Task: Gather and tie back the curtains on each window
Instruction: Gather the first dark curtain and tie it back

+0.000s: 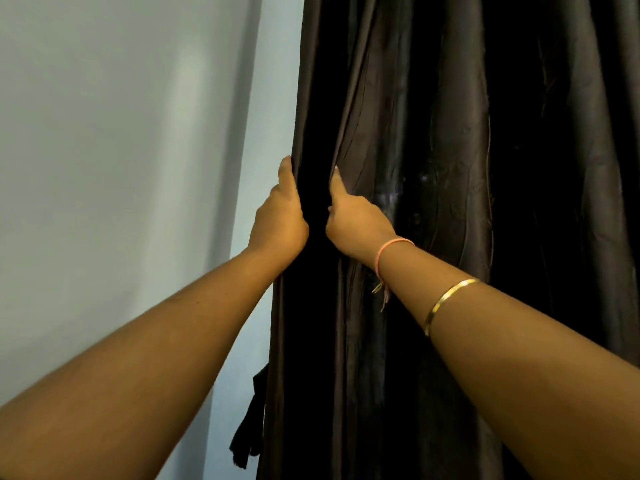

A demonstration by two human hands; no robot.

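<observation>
A dark brown curtain (433,133) hangs in long folds over the right half of the view. My left hand (280,216) grips the curtain's outer left edge, thumb up along the fabric and fingers hidden behind it. My right hand (353,216) is closed on a fold just to the right, thumb pointing up, fingers tucked into the cloth. A deep dark fold lies between the two hands. A dark tie-back strap (247,424) dangles by the curtain's left edge, well below my left forearm.
A plain pale wall (121,150) fills the left half. My right wrist wears a pink cord band (388,252) and a gold bangle (446,303). The window behind the curtain is hidden.
</observation>
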